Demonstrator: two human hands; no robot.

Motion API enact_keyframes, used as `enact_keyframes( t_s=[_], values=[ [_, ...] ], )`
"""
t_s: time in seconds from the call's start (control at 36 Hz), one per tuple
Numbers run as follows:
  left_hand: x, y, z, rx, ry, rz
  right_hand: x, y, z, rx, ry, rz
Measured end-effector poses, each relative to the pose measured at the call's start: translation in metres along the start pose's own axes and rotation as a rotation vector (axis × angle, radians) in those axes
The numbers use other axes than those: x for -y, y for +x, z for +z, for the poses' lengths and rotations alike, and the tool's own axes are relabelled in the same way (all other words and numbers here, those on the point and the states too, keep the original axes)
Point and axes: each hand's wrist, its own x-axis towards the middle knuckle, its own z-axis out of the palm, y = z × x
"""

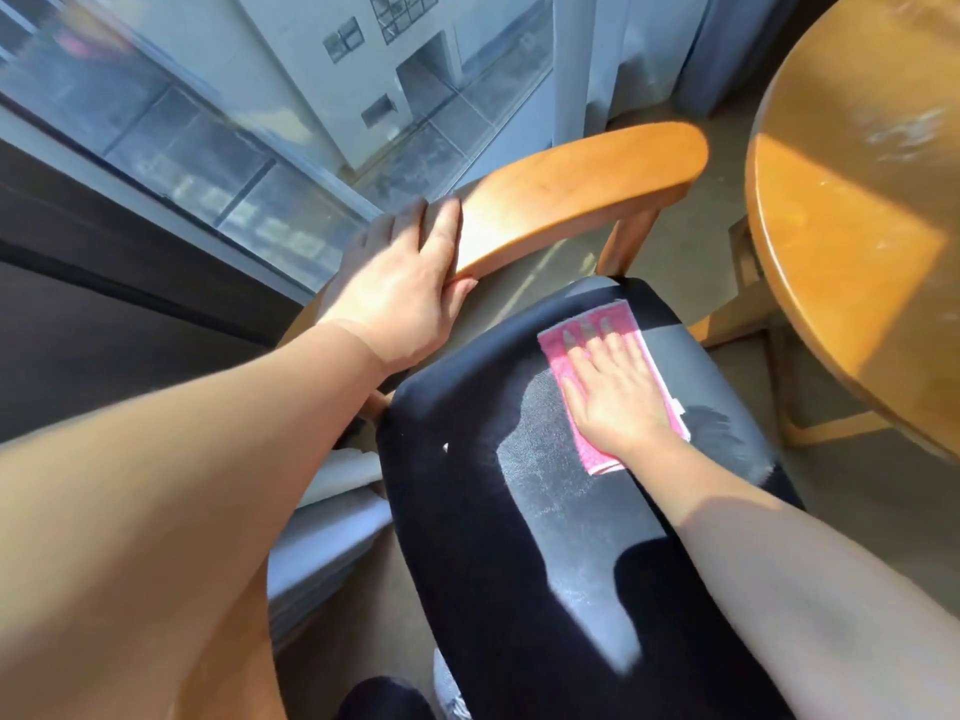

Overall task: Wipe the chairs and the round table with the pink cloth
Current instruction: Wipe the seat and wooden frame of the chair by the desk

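A wooden chair stands below me with a black padded seat and a curved wooden armrest. My left hand grips the near end of that armrest, fingers over the top and thumb underneath. The folded pink cloth lies flat on the far right part of the seat. My right hand presses down on the cloth with straight fingers spread across it. The round wooden table stands to the right of the chair, its top dusty and partly sunlit.
A large glass window with a pale frame runs along the left and back. Grey floor shows between chair and table. The table's wooden base stands close to the seat's right edge. White curtain folds hang at lower left.
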Motion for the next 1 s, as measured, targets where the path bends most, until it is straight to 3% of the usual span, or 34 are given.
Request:
enact_keyframes(
  t_s=[0.22, 0.42, 0.61, 0.81, 1.0],
  values=[
    [0.000, -0.002, 0.001, -0.009, -0.051, 0.028, -0.035, -0.070, 0.008, 0.012, 0.040, 0.149],
    [0.001, -0.001, 0.002, -0.041, -0.051, 0.053, -0.017, -0.017, 0.004, -0.002, 0.038, 0.214],
    [0.000, -0.002, 0.000, -0.054, -0.038, 0.052, -0.002, 0.053, -0.016, -0.026, -0.043, 0.127],
    [-0.001, -0.003, -0.003, -0.070, -0.027, 0.058, -0.014, 0.045, -0.015, -0.146, -0.039, 0.061],
    [-0.001, -0.003, -0.003, -0.069, -0.024, 0.068, -0.037, 0.008, -0.009, -0.090, 0.019, 0.247]
  ],
)
